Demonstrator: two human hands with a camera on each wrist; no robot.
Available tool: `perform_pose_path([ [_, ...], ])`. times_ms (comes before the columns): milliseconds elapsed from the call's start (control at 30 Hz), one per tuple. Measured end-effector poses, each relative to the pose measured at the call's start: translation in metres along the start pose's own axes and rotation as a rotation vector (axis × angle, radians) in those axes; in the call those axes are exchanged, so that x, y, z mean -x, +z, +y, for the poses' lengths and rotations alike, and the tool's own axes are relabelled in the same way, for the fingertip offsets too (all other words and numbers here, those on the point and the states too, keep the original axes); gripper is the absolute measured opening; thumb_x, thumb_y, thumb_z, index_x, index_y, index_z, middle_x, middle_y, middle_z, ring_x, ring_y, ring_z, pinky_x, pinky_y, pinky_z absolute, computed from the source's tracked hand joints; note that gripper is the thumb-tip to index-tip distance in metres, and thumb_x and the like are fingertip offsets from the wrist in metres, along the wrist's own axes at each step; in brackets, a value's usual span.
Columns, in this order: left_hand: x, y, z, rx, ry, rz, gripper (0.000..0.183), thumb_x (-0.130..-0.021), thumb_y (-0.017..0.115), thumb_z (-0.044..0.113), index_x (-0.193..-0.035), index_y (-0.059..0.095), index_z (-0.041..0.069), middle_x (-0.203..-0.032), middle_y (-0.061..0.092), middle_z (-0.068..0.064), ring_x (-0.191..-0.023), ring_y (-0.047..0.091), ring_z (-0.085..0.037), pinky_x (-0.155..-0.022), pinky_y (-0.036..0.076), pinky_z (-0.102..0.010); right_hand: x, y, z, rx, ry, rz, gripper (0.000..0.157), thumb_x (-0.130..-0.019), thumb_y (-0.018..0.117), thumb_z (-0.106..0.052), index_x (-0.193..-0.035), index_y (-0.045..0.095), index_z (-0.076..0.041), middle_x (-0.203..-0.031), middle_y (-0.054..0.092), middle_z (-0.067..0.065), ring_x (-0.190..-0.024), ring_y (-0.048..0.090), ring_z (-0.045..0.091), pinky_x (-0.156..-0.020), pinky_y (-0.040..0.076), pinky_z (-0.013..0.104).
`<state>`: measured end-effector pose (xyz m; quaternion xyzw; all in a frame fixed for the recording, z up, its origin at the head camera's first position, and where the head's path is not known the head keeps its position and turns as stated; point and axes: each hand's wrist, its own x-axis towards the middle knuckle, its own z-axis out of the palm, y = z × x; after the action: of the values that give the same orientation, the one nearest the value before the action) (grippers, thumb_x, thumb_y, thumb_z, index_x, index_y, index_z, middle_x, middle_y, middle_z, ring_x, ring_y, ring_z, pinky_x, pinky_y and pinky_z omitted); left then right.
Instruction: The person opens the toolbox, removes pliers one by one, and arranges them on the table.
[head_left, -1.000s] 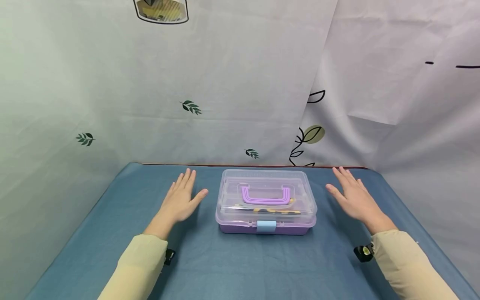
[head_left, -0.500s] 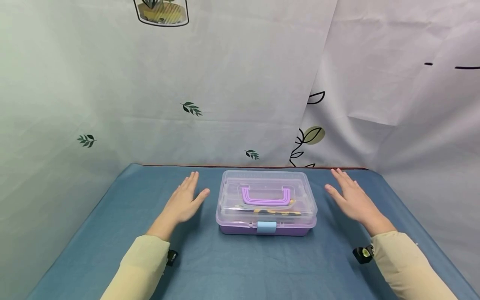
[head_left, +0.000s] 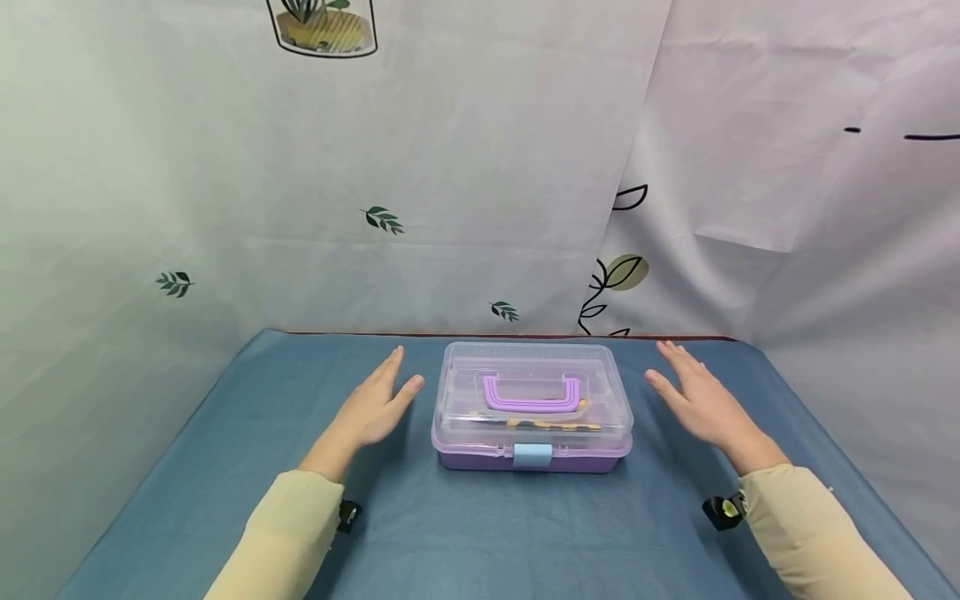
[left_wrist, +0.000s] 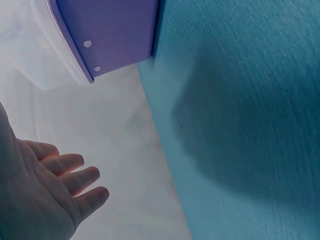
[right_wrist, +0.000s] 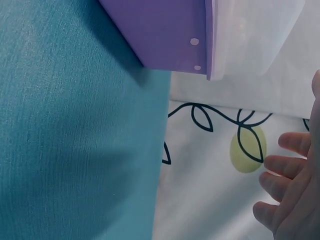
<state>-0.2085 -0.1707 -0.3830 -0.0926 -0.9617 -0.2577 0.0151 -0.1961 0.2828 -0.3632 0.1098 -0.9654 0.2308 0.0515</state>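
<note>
A purple storage box (head_left: 532, 408) with a clear lid sits on the table, its lid down. On top lies a purple carry handle (head_left: 531, 395), and a light-blue latch (head_left: 532, 455) spans the front seam. Yellow-and-dark items show dimly through the lid. My left hand (head_left: 367, 410) hovers to the left of the box, fingers straight and thumb spread toward it, holding nothing. To the right, my right hand (head_left: 708, 407) is held the same way, apart from the box. Both wrist views show a side wall of the box (left_wrist: 110, 35) beyond the relaxed fingers.
A blue cloth (head_left: 480, 533) covers the table. Behind and at the sides hangs a pale curtain (head_left: 465, 150) printed with leaves. A small black device (head_left: 723, 510) is worn at the right wrist, and another (head_left: 348, 515) at the left.
My left hand has moved a little to the right, toward the box, and my right hand slightly to the left. The box stays in place.
</note>
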Motion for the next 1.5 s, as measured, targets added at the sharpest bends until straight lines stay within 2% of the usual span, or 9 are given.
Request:
perform_pose_path([
  [100,0.0,0.0,0.001,0.025,-0.008,-0.012,0.081,-0.095,0.026,0.063,-0.153,0.011,0.008,-0.158,0.017,-0.016,-0.143,0.02,-0.037,-0.114,0.021,-0.058,0.001,0.0,-0.002,0.0,0.004,-0.006,0.07,-0.1,0.035,-0.048,-0.151,0.017,-0.005,-0.155,0.017,0.025,-0.143,0.011,0.043,-0.112,0.012,0.065],
  [367,-0.002,0.005,0.002,0.082,0.016,-0.009,0.077,-0.097,0.03,0.057,-0.152,0.014,0.006,-0.155,0.022,-0.02,-0.141,0.023,-0.04,-0.114,0.022,-0.058,0.001,0.0,-0.004,0.009,-0.001,-0.003,0.07,-0.099,0.036,-0.049,-0.151,0.019,-0.005,-0.155,0.019,0.024,-0.143,0.013,0.043,-0.109,0.015,0.067],
  [833,-0.007,0.01,0.007,0.141,0.01,-0.04,0.078,-0.097,0.03,0.059,-0.152,0.014,0.006,-0.155,0.022,-0.019,-0.142,0.022,-0.039,-0.115,0.021,-0.057,0.0,0.001,-0.008,0.023,0.013,0.005,0.07,-0.098,0.038,-0.049,-0.15,0.022,-0.005,-0.154,0.022,0.025,-0.14,0.019,0.046,-0.107,0.02,0.068],
  [1133,-0.007,0.012,0.015,0.234,0.017,-0.044,0.075,-0.097,0.034,0.055,-0.151,0.019,0.004,-0.151,0.034,-0.018,-0.128,0.046,-0.038,-0.111,0.032,-0.054,0.003,0.001,-0.012,0.02,-0.004,0.012,0.069,-0.098,0.039,-0.049,-0.149,0.026,-0.004,-0.152,0.026,0.026,-0.137,0.025,0.047,-0.106,0.023,0.067],
  [1500,-0.01,0.021,0.023,0.305,-0.065,-0.044,0.08,-0.092,0.04,0.062,-0.149,0.027,0.007,-0.145,0.043,-0.018,-0.126,0.049,-0.038,-0.107,0.039,-0.051,0.003,0.002,-0.015,0.018,-0.014,0.01,0.07,-0.097,0.042,-0.049,-0.147,0.03,-0.002,-0.15,0.029,0.026,-0.136,0.028,0.047,-0.106,0.025,0.066],
])
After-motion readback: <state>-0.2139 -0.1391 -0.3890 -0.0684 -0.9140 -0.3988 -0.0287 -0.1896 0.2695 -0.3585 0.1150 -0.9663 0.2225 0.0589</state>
